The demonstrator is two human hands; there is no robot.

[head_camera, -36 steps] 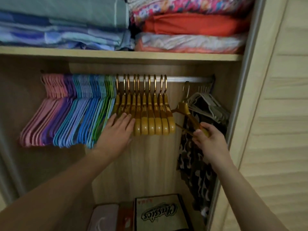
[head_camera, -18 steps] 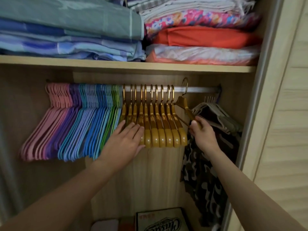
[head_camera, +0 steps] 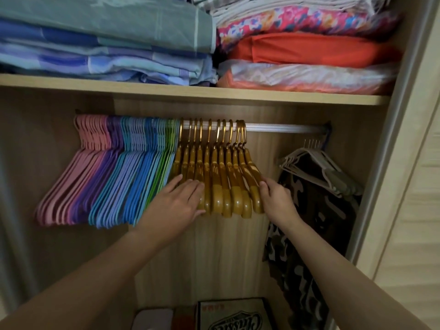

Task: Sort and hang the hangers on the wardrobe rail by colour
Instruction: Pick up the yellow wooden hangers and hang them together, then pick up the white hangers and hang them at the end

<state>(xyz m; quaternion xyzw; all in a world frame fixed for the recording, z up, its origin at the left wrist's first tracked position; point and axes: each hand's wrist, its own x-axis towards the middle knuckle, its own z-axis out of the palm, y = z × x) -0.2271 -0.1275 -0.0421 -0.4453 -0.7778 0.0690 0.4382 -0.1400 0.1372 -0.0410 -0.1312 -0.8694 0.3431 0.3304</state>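
Note:
A metal wardrobe rail (head_camera: 281, 127) carries hangers grouped by colour. From the left hang pink hangers (head_camera: 71, 184), purple hangers (head_camera: 95, 186), blue hangers (head_camera: 128, 186) and a few green hangers (head_camera: 164, 172). Beside them hang several yellow-brown hangers (head_camera: 226, 186) with gold hooks. My left hand (head_camera: 176, 203) lies flat with straight fingers against the left end of the yellow group. My right hand (head_camera: 276, 198) touches the rightmost yellow hanger at its lower arm, fingers lightly bent against it.
Grey-white hangers (head_camera: 316, 167) hang at the rail's far right over a camouflage garment (head_camera: 304, 234). Folded bedding (head_camera: 107, 44) fills the shelf (head_camera: 190, 91) above. A printed box (head_camera: 235, 315) stands on the wardrobe floor. A slatted door (head_camera: 414, 210) borders the right side.
My right hand brought one yellow hanger from the right, hooked it on the rail and slid it against the yellow group. My left hand stayed on the yellow hangers.

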